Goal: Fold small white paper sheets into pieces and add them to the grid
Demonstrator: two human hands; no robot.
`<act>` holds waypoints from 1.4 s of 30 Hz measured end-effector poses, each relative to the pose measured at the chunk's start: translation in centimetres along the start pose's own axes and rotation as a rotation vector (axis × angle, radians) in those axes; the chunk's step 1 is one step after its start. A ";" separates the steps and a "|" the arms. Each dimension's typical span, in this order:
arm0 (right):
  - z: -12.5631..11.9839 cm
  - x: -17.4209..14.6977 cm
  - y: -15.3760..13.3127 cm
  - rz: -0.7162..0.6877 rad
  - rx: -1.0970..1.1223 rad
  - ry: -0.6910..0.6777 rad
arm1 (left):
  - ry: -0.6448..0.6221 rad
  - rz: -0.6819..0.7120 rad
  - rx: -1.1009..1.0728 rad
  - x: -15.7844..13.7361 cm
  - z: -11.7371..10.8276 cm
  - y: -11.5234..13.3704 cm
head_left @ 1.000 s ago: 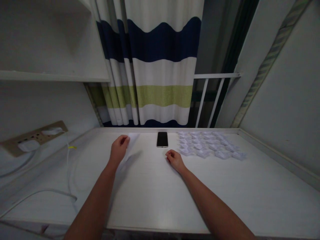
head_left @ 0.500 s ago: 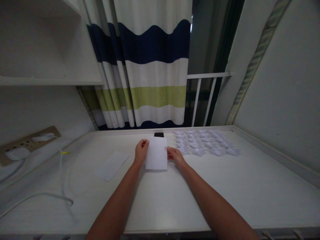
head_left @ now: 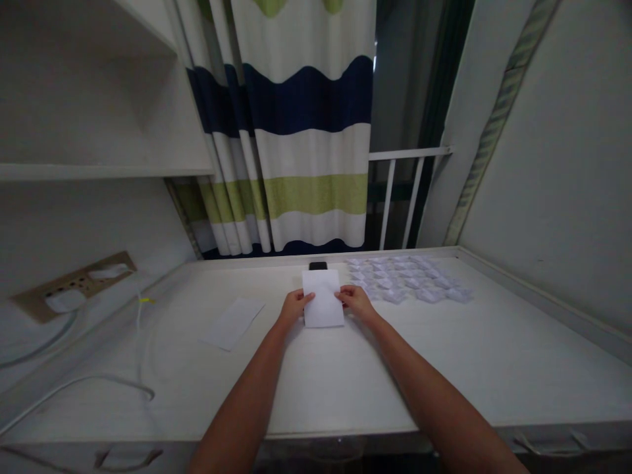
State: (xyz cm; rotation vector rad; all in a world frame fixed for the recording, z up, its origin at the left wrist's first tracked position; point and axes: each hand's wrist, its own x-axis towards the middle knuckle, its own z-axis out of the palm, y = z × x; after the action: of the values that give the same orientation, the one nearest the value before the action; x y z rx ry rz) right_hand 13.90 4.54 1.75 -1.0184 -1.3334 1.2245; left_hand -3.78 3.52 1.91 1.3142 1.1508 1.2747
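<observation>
Between my two hands is a white sheet of paper (head_left: 323,304), held up over the white desk. My left hand (head_left: 295,305) pinches its left edge, thumb on the near face. On the opposite edge, my right hand (head_left: 356,301) grips the paper the same way, with its other fingers behind. To the left, loose white paper (head_left: 233,322) lies flat on the desk. Rows of folded white paper pieces (head_left: 407,278) stand at the back right, beyond my right hand.
A small black object (head_left: 318,266) lies behind the held sheet. At the left wall, a power strip (head_left: 79,286) has plugs and white cables (head_left: 99,377) running onto the desk (head_left: 340,388). A striped curtain (head_left: 316,151) hangs behind, and a shelf (head_left: 108,172) juts out at upper left.
My right hand has closed on the sheet's right edge, and my left hand now grips lower with its thumb over the front. The camera view has shifted slightly.
</observation>
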 end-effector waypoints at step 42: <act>-0.9 -2.5 0.3 0.037 0.185 -0.089 | -0.056 -0.019 -0.230 -2.1 1.0 -0.3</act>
State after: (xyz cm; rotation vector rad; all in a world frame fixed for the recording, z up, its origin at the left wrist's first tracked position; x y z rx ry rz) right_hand 15.11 2.25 1.07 -0.8692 -1.2478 1.4076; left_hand -2.77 1.48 1.38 1.1586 0.9451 1.3060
